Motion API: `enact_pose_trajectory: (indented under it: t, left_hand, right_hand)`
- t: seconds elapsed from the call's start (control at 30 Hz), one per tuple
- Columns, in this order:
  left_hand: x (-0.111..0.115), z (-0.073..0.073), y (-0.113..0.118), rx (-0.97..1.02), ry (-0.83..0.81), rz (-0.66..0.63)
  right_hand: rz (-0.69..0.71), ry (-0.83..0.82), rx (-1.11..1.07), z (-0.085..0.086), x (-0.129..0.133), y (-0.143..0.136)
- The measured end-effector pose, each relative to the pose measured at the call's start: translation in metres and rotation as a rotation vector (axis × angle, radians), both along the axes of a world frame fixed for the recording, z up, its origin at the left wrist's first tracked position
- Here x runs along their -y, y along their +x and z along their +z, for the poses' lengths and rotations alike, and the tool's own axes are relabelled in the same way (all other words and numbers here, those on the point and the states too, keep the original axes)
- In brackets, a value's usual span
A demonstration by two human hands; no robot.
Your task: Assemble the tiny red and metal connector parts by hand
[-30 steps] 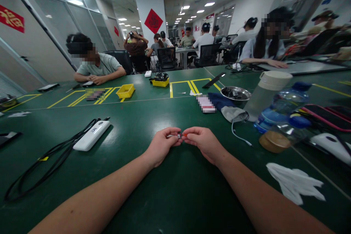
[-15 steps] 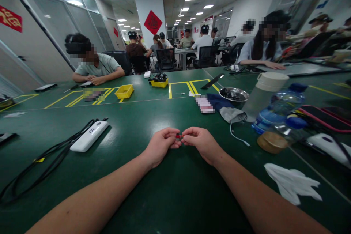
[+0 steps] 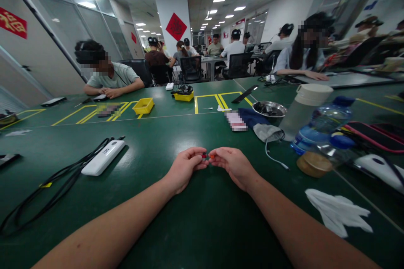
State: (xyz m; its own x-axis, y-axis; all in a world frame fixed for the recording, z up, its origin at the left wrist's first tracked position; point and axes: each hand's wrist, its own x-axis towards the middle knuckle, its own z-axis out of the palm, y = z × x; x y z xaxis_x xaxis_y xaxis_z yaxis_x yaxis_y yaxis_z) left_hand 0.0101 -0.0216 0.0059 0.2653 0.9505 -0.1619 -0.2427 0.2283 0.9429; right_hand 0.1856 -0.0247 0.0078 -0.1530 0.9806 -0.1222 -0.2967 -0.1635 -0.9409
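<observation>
Shifted slightly, the right hand point(image 3: 234, 164) now bares its pinched orange piece point(image 3: 212, 157), separate from the red piece point(image 3: 204, 156) the left hand point(image 3: 186, 168) pinches.

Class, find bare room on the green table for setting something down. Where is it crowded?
Bare: between power bank and left hand; beyond left hand, up to the yellow tape; between left forearm and right forearm. Crowded: the right side, where flask, blue bottle and brown bottle bunch together.
</observation>
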Motion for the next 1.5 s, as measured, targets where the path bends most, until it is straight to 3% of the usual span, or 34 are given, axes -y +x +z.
enact_pose_trajectory:
  t: [0.37, 1.5]
  left_hand:
    - [-0.0016, -0.0064, -0.0024, -0.108, 0.124, -0.075]
    - [0.0002, -0.0052, -0.0016, -0.050, 0.090, -0.050]
  right_hand:
    - [0.003, 0.019, 0.102, -0.0031, 0.0009, -0.0023]
    - [-0.019, 0.063, 0.162, -0.0076, -0.0007, -0.0003]
